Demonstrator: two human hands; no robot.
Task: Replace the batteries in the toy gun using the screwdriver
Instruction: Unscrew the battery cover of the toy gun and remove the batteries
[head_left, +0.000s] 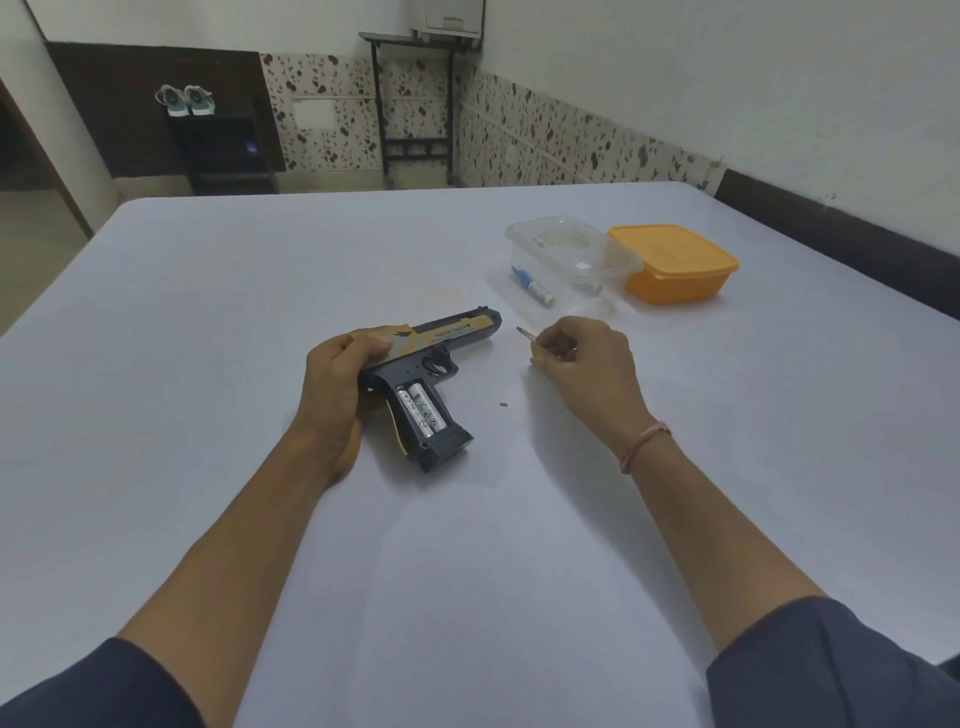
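Left hand (337, 384): left of centre, fingers and thumb curled round the rear of the gun's slide, holding it against the table.
Gun (457, 332): centre of the frame, lying on its side on the table, muzzle toward the upper right, grip toward the lower right; black frame, tan slide.
Batteries (422, 410): two silver cells side by side in the grip, whose compartment is uncovered and faces up.
Right hand (587, 364): right of centre, apart from the gun, fingers curled round the screwdriver and pinching it.
Screwdriver (522, 331): only its metal tip shows, sticking out of the right hand toward the upper left, just off the muzzle and not touching it; the handle is hidden in the fist.
Speck (503, 404): small dark bit on the table between the grip and the right hand, too small to identify.
Clear box (571, 244): upper right of centre, touching the orange box; a blue and white cylinder (531, 283) shows at its near side.
Orange box (675, 260): right of the clear box, lid on.
Table (467, 545): white, fills most of the frame.
Band (644, 441): pink, on the right wrist.
Shoes (184, 98): pale pair at the upper left, on a dark stand.
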